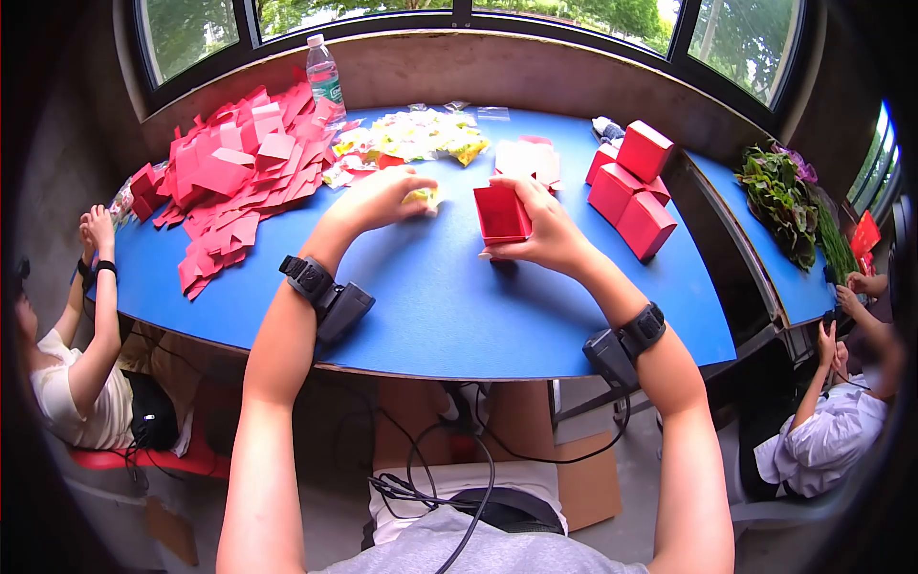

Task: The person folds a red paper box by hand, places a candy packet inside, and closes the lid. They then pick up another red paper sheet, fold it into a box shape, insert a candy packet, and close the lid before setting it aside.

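My left hand (381, 199) is closed, with the fingertips pinching a small yellow wrapped candy (421, 195) just above the blue table (411, 306). My right hand (547, 230) grips a small red paper box (501, 216) by its sides. The box is tipped toward me, and its open top shows the red inside. Beyond my left hand lies a heap of yellow and white wrapped candies (421, 132). Several closed red boxes (639, 196) are stacked to the right of my right hand. Pinkish-red folded card (532, 161) lies behind the held box.
A large pile of flat red cartons (234, 163) covers the left of the table, with a water bottle (325, 81) behind it. One person (81, 373) sits at the left, another (822, 430) at the right near a table with leafy plants (779, 196). Cables (430, 478) hang over my lap.
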Available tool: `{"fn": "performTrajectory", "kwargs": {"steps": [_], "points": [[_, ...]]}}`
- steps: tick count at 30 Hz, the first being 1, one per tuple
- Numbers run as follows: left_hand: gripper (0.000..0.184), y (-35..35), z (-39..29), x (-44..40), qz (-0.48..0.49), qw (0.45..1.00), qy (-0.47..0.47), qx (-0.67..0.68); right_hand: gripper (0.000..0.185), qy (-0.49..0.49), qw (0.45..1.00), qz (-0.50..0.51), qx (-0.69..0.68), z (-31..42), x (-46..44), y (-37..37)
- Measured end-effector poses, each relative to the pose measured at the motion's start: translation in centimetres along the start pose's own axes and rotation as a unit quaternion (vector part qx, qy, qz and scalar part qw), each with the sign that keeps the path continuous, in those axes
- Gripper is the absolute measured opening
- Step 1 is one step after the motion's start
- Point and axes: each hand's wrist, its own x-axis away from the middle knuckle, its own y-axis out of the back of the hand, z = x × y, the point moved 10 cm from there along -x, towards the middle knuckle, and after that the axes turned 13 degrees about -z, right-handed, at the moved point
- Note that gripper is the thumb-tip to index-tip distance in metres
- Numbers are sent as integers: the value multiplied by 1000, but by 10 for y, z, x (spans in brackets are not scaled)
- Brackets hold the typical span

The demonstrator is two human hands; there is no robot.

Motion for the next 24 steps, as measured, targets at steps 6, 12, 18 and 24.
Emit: {"fn": "performTrajectory", "kwargs": {"steps": [6, 12, 18, 24], "points": [[23, 45, -20, -10, -169, 969, 77, 160, 89, 10, 1000, -14, -2, 8, -1, 2], [21, 51, -41, -4, -275, 859, 118, 415, 100, -22, 998, -36, -51, 10, 0, 0], [17, 46, -75, -1, -323, 929, -61, 168, 104, -34, 995, -46, -80, 5, -1, -2], [15, 35, -65, -8, -243, 946, -26, 212, 102, -39, 996, -41, -69, 7, 1, -1]]}}
